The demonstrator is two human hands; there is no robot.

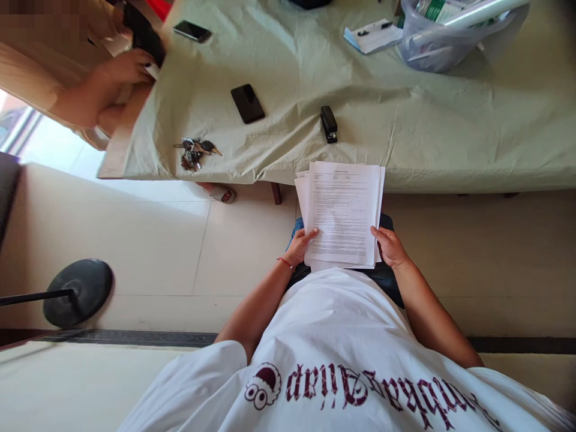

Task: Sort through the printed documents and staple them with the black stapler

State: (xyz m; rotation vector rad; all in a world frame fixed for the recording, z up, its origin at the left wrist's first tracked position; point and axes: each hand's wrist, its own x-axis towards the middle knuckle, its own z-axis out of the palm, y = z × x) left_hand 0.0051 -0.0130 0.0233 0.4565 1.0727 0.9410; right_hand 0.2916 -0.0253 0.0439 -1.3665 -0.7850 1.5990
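Observation:
A loose stack of printed paper sheets (344,210) is held between my two hands, just in front of the table edge. My left hand (299,245) grips its left side, the thumb lying on the top sheet. On the opposite side my right hand (390,246) pinches the edge with its thumb on top. Some lower sheets stick out unevenly at the left, right and bottom. Beyond the papers a black stapler (329,124) lies on the table, touched by neither hand.
The table has a pale green cloth (288,72). On it are a black phone (247,103), keys (194,152), another phone (192,30), a notepad (373,37) and a plastic basket (432,45). Another person's hand (130,66) is at the left end. A round black stand base (85,291) stands on the floor.

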